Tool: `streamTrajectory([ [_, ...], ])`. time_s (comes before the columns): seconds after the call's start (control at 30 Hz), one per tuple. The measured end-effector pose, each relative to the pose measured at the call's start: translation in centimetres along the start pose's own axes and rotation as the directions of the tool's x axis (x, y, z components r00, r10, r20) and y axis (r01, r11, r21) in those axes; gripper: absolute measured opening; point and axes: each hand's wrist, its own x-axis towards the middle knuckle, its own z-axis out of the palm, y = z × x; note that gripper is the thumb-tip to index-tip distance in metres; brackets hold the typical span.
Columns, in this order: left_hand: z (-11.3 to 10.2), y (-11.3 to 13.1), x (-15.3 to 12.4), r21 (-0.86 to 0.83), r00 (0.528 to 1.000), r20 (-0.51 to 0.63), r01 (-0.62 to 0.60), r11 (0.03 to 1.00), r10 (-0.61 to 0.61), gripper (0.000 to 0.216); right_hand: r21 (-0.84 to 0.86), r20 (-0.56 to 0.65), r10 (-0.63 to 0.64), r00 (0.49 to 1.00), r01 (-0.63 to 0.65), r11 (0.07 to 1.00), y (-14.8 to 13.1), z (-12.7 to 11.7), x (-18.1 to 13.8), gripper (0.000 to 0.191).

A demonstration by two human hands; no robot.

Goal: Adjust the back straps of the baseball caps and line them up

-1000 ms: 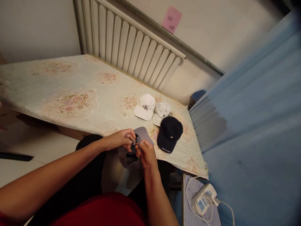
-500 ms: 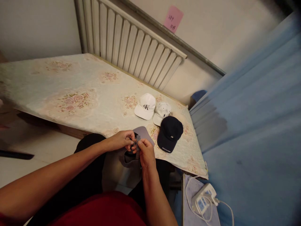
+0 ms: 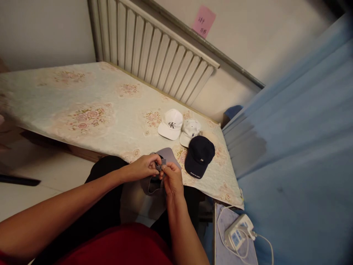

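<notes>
A grey cap sits over my lap at the bed's edge, its brim pointing away and its inside partly showing. My left hand pinches the buckle of the cap's strap. The strap's grey end sticks up between the fingers of my right hand, which is closed on it. Both hands are close together, almost touching, and fingers partly hide the buckle. Beyond them on the bed lie a white cap with black letters, a smaller white cap and a dark navy cap.
The bed has a floral cover. A radiator stands along its far side. On the right hangs a blue curtain. A white power strip with cables rests on a small table at lower right.
My left hand has shifted slightly up and right, closer to my right hand. The strap end is tilted a little differently. The other caps have stayed in place.
</notes>
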Motion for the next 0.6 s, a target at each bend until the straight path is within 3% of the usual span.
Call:
streamTrajectory([
  [0.13, 0.3, -0.5, 0.0, 0.211, 0.983, -0.13, -0.098, 0.973, 0.127, 0.02, 0.033, -0.009, 0.01, 1.0, -0.009, 0.999, 0.0, -0.2, 0.1, 0.019],
  [0.23, 0.4, -0.9, 0.0, 0.233, 0.968, -0.158, -0.156, 0.96, 0.196, 0.015, 0.035, 0.023, 0.002, 1.0, -0.002, 0.999, -0.1, -0.5, 0.1, 0.018],
  [0.37, 0.2, -0.9, -0.3, 0.142, 0.962, -0.183, -0.176, 0.974, 0.201, 0.019, 0.037, 0.079, 0.029, 0.996, -0.032, 0.999, -0.3, -1.0, 0.3, 0.019],
  [0.6, 0.0, -0.1, -0.9, -0.099, 0.979, -0.184, -0.112, 0.989, 0.093, 0.02, 0.028, 0.158, 0.076, 0.984, -0.082, 0.996, -0.2, -2.0, 0.5, 0.025],
])
